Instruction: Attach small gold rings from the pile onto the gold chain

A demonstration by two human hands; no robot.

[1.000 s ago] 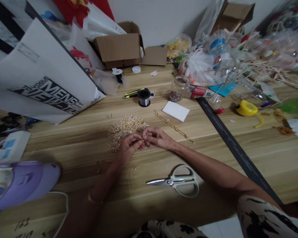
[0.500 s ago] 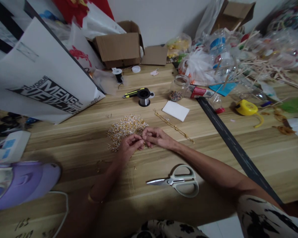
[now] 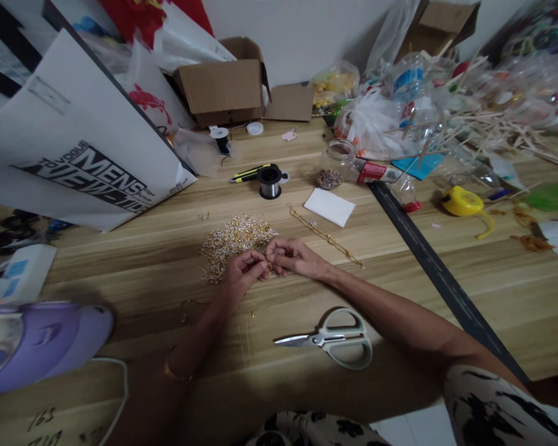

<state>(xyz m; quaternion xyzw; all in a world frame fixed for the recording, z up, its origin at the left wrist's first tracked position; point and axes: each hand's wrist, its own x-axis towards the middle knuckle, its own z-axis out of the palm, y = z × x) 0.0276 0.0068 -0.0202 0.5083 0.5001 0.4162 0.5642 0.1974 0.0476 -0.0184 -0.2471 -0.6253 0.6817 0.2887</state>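
My left hand [image 3: 245, 272] and my right hand [image 3: 294, 257] meet at the fingertips, both pinched closed. Between them shows a tiny gold piece [image 3: 270, 266], perhaps a bead or link; its exact kind is too small to make out. Just behind my hands lies a heap of gold and silver beaded pieces [image 3: 235, 241]. A gold chain [image 3: 328, 237] stretches across the table to the right of my fingers. Nearer to me rest scissors [image 3: 330, 339] with pale handles, blades pointing left. A small gold bit [image 3: 253, 314] lies below my left hand.
Beyond the heap are a wire spool [image 3: 270, 183], a yellow-black cutter [image 3: 248, 173], a jar of beads [image 3: 332, 167] and a white card [image 3: 329, 207]. A purple appliance [image 3: 51, 341] stands at left, a paper bag [image 3: 84, 142] behind it. At right lies a yellow tape measure [image 3: 461, 202].
My fingers have shifted very slightly, and the gold piece between them shows a little more now. Everything else stays where it was.
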